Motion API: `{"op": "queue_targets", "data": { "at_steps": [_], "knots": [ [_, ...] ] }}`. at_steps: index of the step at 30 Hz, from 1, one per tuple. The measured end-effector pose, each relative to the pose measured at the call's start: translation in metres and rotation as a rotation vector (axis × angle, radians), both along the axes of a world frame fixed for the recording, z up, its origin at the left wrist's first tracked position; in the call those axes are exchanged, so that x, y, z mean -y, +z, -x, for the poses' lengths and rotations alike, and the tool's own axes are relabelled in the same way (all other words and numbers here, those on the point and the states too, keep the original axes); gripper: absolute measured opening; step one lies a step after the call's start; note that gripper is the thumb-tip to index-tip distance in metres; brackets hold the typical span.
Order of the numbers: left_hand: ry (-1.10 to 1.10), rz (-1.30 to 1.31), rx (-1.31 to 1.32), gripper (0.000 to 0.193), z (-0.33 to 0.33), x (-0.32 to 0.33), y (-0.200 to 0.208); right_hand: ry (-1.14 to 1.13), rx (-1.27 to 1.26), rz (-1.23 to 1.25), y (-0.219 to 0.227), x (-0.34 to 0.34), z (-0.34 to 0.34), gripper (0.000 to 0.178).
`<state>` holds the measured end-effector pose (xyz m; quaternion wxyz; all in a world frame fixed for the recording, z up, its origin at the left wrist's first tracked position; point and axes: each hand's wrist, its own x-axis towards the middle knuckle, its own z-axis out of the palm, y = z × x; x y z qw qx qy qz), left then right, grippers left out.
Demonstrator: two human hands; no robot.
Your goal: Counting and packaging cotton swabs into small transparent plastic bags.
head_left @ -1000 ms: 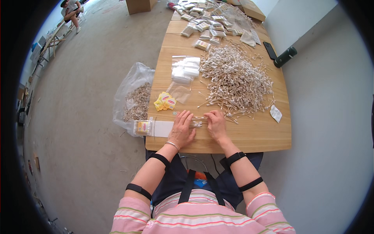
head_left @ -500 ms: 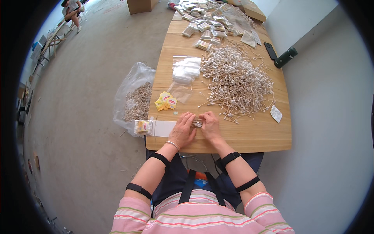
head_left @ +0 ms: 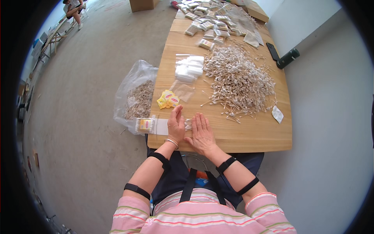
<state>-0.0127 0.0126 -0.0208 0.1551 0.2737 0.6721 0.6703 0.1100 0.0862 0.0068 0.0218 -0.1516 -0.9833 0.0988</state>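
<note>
A small row of cotton swabs (head_left: 188,124) lies on the table between my two hands. My left hand (head_left: 176,125) stands on its edge at the row's left side, fingers stretched and nothing visible in them. Flat over the right part of the row lies my right hand (head_left: 201,134), open, its palm hiding some of the sticks. Left of my left hand is a flat white strip (head_left: 161,126), partly covered by that hand. At the strip's far left end, a clear pack of cotton swabs with a yellow label (head_left: 145,125) sits at the table edge.
A large heap of loose swabs (head_left: 239,82) covers the right middle. Clear bags (head_left: 189,68) and yellow cards (head_left: 168,100) lie left of it. Filled packs (head_left: 206,25) are piled at the far end. A phone (head_left: 272,51) and dark bottle (head_left: 288,58) stand along the right edge.
My right hand has gone from curled fingers at the swabs to lying flat over them. The left hand has shifted left and turned onto its edge, baring part of the row.
</note>
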Motion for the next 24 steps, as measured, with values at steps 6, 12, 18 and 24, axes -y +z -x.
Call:
{"op": "queue_targets", "data": {
  "at_steps": [6,12,18,24],
  "knots": [
    [0.025,-0.049,0.171,0.034,0.004,-0.001,-0.007,-0.090,0.075,-0.022,0.006,-0.004,0.018,0.100],
    [0.028,-0.041,0.193,0.032,0.007,0.002,-0.001,-0.107,0.123,-0.016,0.010,0.008,0.010,0.100],
    [0.039,-0.099,0.262,0.032,0.005,0.003,0.002,-0.155,0.020,-0.029,0.005,-0.010,0.021,0.093],
    [0.047,-0.115,0.312,0.035,0.003,0.004,0.007,-0.264,-0.085,0.002,-0.010,-0.028,0.010,0.091]
  ]
}}
